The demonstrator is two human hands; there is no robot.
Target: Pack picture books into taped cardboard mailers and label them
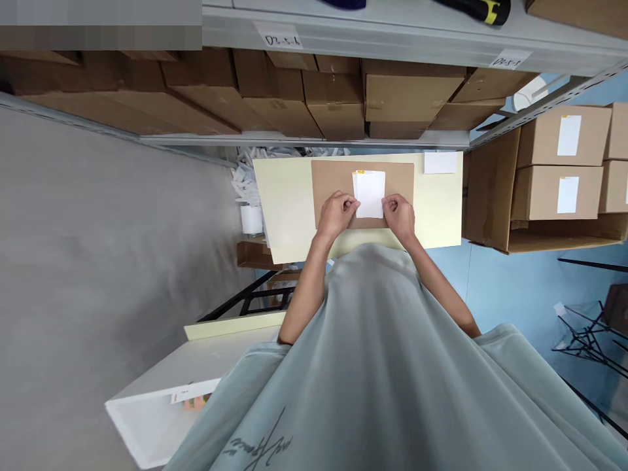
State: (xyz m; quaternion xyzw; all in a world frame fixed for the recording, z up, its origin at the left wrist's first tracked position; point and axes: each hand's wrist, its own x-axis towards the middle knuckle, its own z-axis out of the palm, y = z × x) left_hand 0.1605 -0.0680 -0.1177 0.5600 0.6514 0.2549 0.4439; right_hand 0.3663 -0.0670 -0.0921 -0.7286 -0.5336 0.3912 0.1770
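A white label (371, 196) with a small yellow mark at its top sits over a flat brown cardboard box (328, 180). Behind its left edge shows a strip of white with another yellow mark, perhaps a second label. My left hand (337, 214) is closed, with thumb and forefinger pinched at the label's lower left edge. On the opposite side, my right hand (400, 216) pinches the label's right edge. Whether the label is pressed onto the cardboard or held just above it, I cannot tell.
The box lies on a pale yellow table (289, 209); a small white stack (440, 163) is at its back right. Cardboard boxes (412, 91) fill the shelf beyond. At right, a large open carton (490, 190) holds labelled boxes. Crumpled white strips (245, 180) lie left.
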